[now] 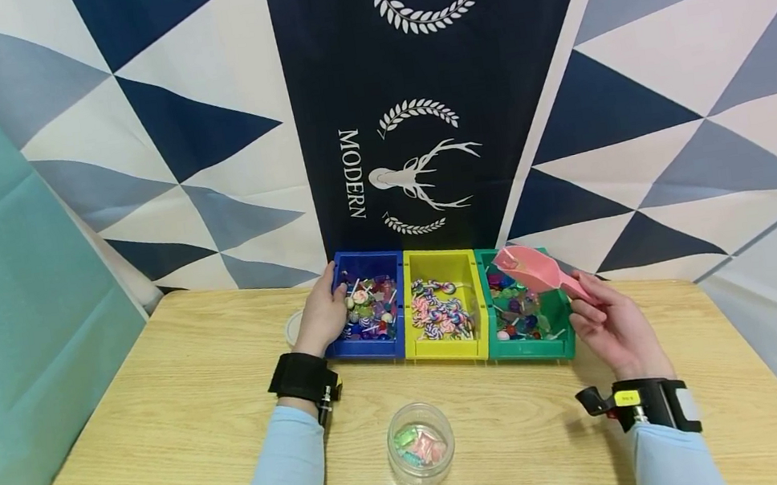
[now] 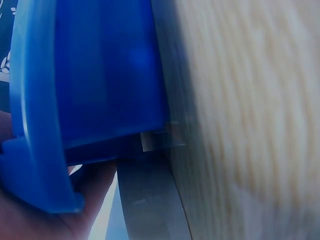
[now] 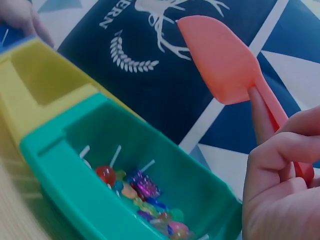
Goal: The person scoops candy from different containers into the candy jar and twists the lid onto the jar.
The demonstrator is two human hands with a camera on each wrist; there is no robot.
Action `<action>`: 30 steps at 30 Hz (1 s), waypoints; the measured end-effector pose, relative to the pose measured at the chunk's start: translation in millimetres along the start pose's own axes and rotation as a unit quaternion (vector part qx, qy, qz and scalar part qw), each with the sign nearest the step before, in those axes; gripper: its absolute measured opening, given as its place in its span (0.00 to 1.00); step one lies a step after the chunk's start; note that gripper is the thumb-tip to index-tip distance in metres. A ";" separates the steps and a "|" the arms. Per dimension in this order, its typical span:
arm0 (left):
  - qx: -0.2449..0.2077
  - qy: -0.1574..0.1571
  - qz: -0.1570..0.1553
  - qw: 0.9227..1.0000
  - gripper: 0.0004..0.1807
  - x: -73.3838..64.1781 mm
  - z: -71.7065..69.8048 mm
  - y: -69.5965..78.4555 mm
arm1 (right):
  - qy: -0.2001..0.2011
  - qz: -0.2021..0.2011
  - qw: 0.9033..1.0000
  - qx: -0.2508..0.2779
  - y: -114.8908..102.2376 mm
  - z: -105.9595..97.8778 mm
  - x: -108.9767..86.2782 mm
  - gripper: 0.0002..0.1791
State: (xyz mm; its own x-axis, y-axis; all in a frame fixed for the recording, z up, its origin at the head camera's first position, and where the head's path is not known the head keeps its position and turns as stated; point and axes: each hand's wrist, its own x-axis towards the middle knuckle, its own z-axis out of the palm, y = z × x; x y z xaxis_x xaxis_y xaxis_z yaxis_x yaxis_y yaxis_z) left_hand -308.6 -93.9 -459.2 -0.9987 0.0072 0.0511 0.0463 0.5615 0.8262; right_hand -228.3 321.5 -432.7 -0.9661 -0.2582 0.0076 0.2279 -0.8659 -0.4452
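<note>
My left hand [image 1: 321, 315] grips the outer left wall of a blue bin [image 1: 369, 347], its fingertips over the rim. The left wrist view shows that hand [image 2: 95, 195] around the bin's lip. In my right hand [image 1: 613, 328] is a pink scoop [image 1: 537, 269], held by its handle above the green bin [image 1: 533, 350]. Something small and pale shows in the scoop's bowl near its tip. The right wrist view has fingers curled round the scoop's handle [image 3: 272, 102]. Small colorful candy-like pieces and sticks lie in the green bin.
Between the blue and green bins stands a yellow bin [image 1: 447, 348] with swirled candy-like pieces. A clear jar [image 1: 421, 445] with green and pink wrapped pieces stands nearer on the wooden table [image 1: 164, 432]. Patterned sheeting rises right behind the bins. A round white lid-like thing [image 1: 293, 328] lies beside the left hand.
</note>
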 end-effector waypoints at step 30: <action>0.004 0.003 0.003 1.000 0.30 -0.7 1.1 -1.6 | -0.065 0.053 0.954 -0.289 39.2 37.1 9.4 0.14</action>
State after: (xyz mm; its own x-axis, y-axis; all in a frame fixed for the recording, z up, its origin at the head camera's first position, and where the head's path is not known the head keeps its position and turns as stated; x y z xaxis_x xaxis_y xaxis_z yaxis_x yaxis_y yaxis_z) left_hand -308.0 -93.9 -461.2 -0.9982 0.0058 0.0597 0.0524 0.5684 0.8211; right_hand -223.9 269.2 -416.8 -0.9096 -0.4145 0.0297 0.1820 -0.4615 -0.8683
